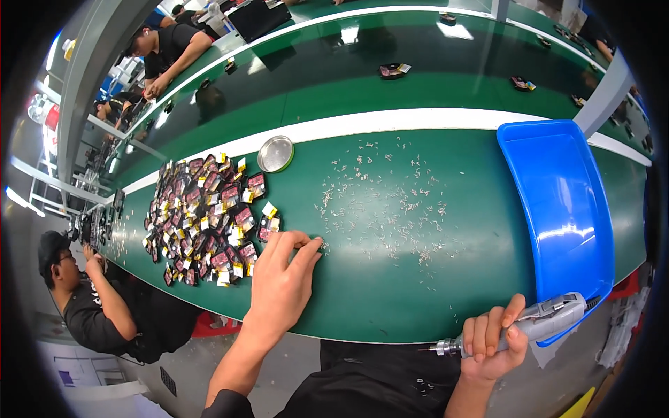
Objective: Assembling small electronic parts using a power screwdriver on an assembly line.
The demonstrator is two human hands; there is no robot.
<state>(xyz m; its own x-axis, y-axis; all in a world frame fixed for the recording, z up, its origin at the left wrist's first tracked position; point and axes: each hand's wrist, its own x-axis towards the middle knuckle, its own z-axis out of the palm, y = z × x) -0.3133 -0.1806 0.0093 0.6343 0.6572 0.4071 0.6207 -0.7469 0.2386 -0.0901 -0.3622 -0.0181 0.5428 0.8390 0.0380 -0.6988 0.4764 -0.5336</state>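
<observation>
Green worktable [390,279] fills most of the view, with a white stripe along its far side. On the right lies a blue plastic tray [557,202]. At the left sits a heap of small dark parts with yellow tabs [202,219], and just beyond it a round metal tin [276,153]. Tiny screws [383,202] are scattered across the middle. Right hand [495,341] grips a grey electric screwdriver [529,324] at the near edge. Left hand [282,279] pinches narrowly at a screw beside the heap.
</observation>
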